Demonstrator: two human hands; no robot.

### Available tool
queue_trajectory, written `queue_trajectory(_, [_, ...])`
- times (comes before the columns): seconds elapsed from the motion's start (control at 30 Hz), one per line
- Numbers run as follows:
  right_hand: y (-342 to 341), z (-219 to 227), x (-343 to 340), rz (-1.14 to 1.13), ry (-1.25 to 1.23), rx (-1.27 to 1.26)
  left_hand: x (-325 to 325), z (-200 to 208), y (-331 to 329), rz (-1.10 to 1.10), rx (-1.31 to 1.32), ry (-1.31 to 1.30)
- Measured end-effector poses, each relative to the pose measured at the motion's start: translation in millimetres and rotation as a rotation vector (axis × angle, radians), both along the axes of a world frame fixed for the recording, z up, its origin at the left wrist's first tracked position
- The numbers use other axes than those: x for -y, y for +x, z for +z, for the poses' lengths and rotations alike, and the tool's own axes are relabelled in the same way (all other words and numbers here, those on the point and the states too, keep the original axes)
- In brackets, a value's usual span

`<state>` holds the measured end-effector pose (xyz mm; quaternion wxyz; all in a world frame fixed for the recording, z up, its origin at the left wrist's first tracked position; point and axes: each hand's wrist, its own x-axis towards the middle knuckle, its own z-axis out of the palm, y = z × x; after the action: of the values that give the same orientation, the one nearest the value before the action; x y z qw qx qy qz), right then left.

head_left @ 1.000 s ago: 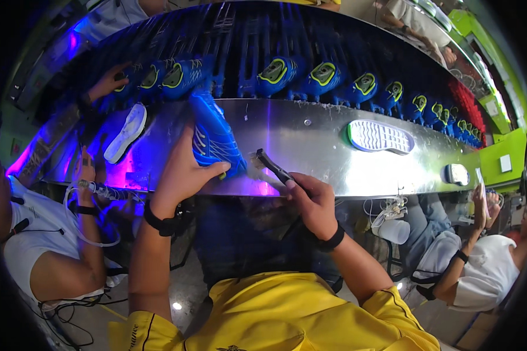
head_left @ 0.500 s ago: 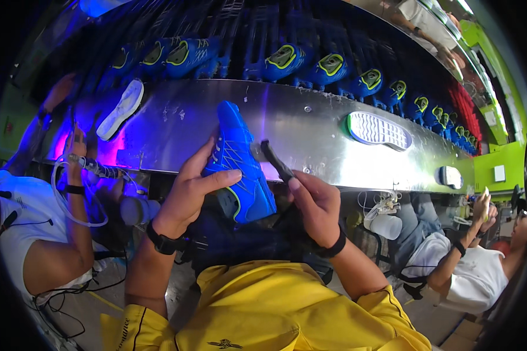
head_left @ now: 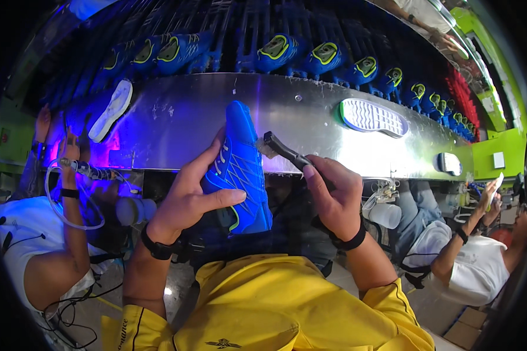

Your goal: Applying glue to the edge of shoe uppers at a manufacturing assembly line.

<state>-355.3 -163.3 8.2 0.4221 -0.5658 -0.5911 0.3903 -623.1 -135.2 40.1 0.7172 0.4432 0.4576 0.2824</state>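
Note:
My left hand point(head_left: 196, 196) is closed around a blue shoe upper point(head_left: 241, 161), its toe pointing away and its opening toward me. The thumb presses along the laced side, which has pale laces and thin grey lines. Between the thumb and fingers of my right hand point(head_left: 338, 196) is a dark-handled brush point(head_left: 287, 153). Its pale bristles are at the right edge of the upper, close to the toe half; whether they touch it I cannot tell. Both hands are at the near edge of the metal bench.
White soles lie on the metal bench point(head_left: 193, 117): one at left point(head_left: 111, 110), a green-edged one at right point(head_left: 373, 119), a smaller one point(head_left: 449, 164) farther right. Blue shoes point(head_left: 278, 52) line a rack behind. Co-workers sit at left point(head_left: 41, 240) and right point(head_left: 474, 263).
The shoe upper has turned slightly, its toe swinging right. My right hand has shifted right, and the brush has moved a little toward the toe. Both co-workers' hands have shifted.

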Motion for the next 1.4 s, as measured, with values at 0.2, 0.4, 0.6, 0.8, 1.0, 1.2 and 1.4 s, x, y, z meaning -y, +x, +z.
queue_trajectory(0.2, [-3,-2,2,0.041,-0.016,-0.014,-1,-3,-6,0.017,0.01,0.001])
queue_trajectory(0.4, [4,-4,9,0.156,-0.009,-0.03,-8,-4,-10,0.1,0.076,-0.06])
queue_trajectory(0.6, [9,3,10,0.229,-0.108,-0.067,-13,-6,-16,0.177,0.069,-0.062])
queue_trajectory(0.8, [12,10,11,0.243,-0.235,-0.071,-22,-8,-25,0.196,0.05,-0.069])
queue_trajectory(1.0, [16,18,5,0.271,-0.142,-0.014,-26,-8,-24,0.266,0.033,-0.111])
queue_trajectory(1.2, [18,32,-12,0.272,0.013,0.12,-28,-13,-24,0.335,-0.021,-0.246])
queue_trajectory(1.4, [21,35,-29,0.28,0.194,0.185,-23,-26,-26,0.373,0.011,-0.343])
